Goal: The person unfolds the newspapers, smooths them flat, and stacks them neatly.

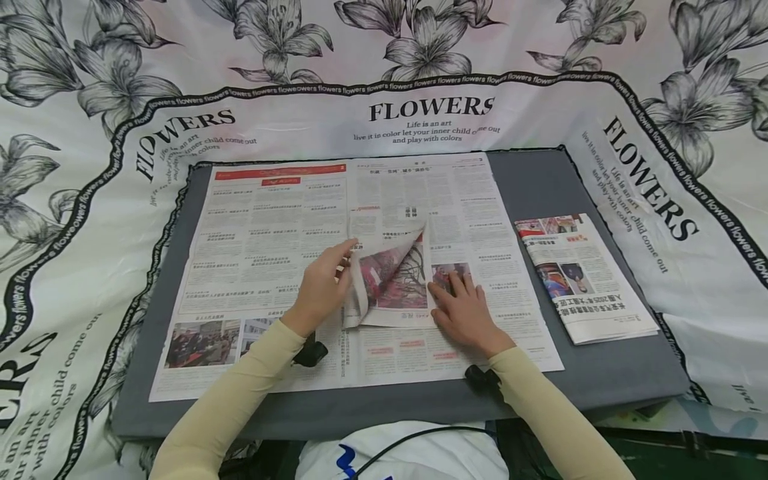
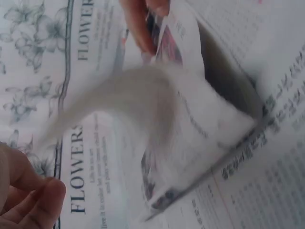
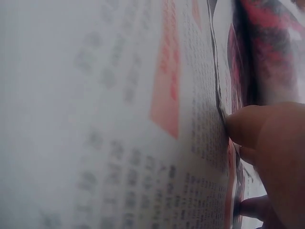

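Observation:
A smaller folded newspaper piece [image 1: 396,287] with a pink-and-red picture lies on a large spread newspaper sheet [image 1: 252,267]. Its upper layer curls up into a raised flap, which is motion-blurred in the left wrist view. Beside the flap's left edge is my left hand [image 1: 324,283], fingers bent; the left wrist view shows the fingertips [image 2: 52,193] close together with no paper seen between them. My right hand [image 1: 465,310] rests with fingers spread on the paper, touching the right edge of the smaller piece. In the right wrist view its fingers [image 3: 248,124] lie along that edge.
A folded newspaper [image 1: 585,280] lies at the right of the grey tabletop [image 1: 528,183]. A white cloth [image 1: 420,127] printed with flowers and lettering surrounds the table at the back and sides. Dark wrist cameras [image 1: 310,352] hang under both wrists.

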{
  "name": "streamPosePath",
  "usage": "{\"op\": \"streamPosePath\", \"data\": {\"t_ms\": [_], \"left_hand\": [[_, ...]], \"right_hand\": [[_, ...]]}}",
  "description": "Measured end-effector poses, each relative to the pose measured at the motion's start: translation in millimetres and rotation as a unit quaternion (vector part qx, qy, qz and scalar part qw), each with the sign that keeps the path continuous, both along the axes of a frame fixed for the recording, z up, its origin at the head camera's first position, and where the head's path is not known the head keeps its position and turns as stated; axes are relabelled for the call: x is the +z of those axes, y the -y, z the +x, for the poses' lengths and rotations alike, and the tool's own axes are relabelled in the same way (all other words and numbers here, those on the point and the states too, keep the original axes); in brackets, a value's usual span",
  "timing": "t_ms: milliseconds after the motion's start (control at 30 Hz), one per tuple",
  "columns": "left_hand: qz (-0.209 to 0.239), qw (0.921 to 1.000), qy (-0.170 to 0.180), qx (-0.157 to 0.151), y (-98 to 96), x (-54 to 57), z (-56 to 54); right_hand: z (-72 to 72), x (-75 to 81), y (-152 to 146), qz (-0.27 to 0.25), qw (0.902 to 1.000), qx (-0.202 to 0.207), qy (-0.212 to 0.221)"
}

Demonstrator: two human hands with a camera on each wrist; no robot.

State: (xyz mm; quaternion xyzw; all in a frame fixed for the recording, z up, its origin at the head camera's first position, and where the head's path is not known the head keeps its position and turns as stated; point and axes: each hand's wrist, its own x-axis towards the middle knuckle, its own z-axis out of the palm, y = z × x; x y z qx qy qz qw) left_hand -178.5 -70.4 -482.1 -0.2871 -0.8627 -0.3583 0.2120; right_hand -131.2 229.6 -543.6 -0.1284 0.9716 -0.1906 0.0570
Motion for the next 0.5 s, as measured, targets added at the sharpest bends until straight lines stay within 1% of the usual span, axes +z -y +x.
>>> {"op": "streamPosePath", "data": {"t_ms": [67, 133, 200, 233, 267, 300, 367, 433, 467, 500], "left_hand": [[0.005, 1.0, 0.001, 0.003, 3.0, 1.6, -1.4], [-0.004, 0.9999, 0.008, -0.011, 1.3, 1.2, -1.4], [-0.042, 0.998, 0.024, -0.039, -5.4, -1.6, -0.4], [-0.071, 0.9953, 0.033, -0.057, -10.1, -3.9, 0.6], [-0.104, 0.9906, 0.048, -0.076, -15.5, -6.4, 2.1], [-0.142, 0.9836, 0.062, -0.092, -21.4, -9.9, 3.7], [-0.214, 0.9646, 0.089, -0.125, -33.0, -17.3, 7.9], [-0.265, 0.9456, 0.115, -0.15, -44.5, -24.1, 12.6], [-0.282, 0.9377, 0.126, -0.158, -50.0, -27.4, 14.5], [-0.296, 0.9317, 0.132, -0.164, -55.7, -30.9, 16.0]], "right_hand": [[-0.9, 0.9, -1, 0.008, 1.0, -0.003, -0.003], [-1.6, 1.5, -2, 0.015, 0.9998, -0.008, -0.005], [-2.0, 1.6, -2, 0.021, 0.9997, -0.014, -0.004], [-2.0, 1.5, -2, 0.023, 0.9996, -0.015, -0.004], [-2.1, 1.3, -1, 0.025, 0.9996, -0.016, -0.003], [-2.0, 1.0, -1, 0.025, 0.9995, -0.016, -0.002], [-1.9, -0.1, 0, 0.027, 0.9995, -0.016, 0.001], [-1.7, -0.5, 1, 0.029, 0.9995, -0.015, 0.0], [-1.6, -0.6, 1, 0.03, 0.9994, -0.015, 0.0], [-1.6, -0.5, 1, 0.03, 0.9994, -0.016, 0.001]]}}
